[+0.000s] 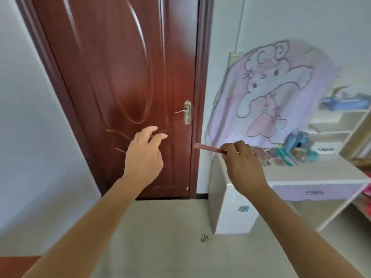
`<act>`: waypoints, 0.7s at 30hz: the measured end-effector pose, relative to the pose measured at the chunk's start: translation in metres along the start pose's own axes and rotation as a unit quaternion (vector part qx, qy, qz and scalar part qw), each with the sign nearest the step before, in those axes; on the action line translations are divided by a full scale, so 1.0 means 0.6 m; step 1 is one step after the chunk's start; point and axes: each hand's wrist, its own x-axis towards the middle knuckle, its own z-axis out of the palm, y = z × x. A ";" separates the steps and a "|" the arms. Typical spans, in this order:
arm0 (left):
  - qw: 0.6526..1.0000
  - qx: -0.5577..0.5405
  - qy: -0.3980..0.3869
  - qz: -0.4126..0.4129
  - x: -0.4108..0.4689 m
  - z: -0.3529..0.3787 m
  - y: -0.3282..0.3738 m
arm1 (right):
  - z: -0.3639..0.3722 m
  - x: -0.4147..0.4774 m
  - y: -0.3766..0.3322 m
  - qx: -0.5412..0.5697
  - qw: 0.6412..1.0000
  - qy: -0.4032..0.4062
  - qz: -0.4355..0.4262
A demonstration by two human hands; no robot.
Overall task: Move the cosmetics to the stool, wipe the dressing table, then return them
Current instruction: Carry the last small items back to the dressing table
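- Note left hand [144, 155]: loosely curled, empty.
- Note right hand [244, 163]: pinching pink stick [209, 148].
- Judge unfinished: cosmetics [291, 155] on worktop [313, 171]; clearing or returning, cannot tell.

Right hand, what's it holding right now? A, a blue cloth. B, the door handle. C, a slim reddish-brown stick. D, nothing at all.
C: the right hand pinches a slim reddish-brown stick at one end, and the rest of the stick juts out left toward the door.
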 end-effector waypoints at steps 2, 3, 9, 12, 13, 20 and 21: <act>0.999 -0.023 -0.003 0.039 0.041 0.036 0.095 | -0.041 -0.016 0.094 -0.011 0.999 0.028 0.041; 0.997 -0.035 -0.008 0.061 0.059 0.054 0.138 | -0.058 -0.024 0.136 -0.011 0.997 0.039 0.063; 0.983 -0.089 -0.039 0.156 0.150 0.195 0.352 | -0.092 -0.050 0.373 -0.038 0.984 0.093 0.150; 0.975 -0.115 -0.055 0.181 0.193 0.286 0.424 | -0.075 -0.051 0.474 -0.043 0.978 0.083 0.186; 0.973 -0.127 -0.061 0.185 0.209 0.319 0.445 | -0.067 -0.047 0.508 -0.045 0.977 0.074 0.197; 0.962 -0.180 -0.121 0.167 0.359 0.550 0.581 | -0.005 0.037 0.751 -0.076 0.967 -0.008 0.243; 0.961 -0.182 -0.126 0.166 0.379 0.574 0.598 | 0.000 0.049 0.777 -0.081 0.967 -0.012 0.243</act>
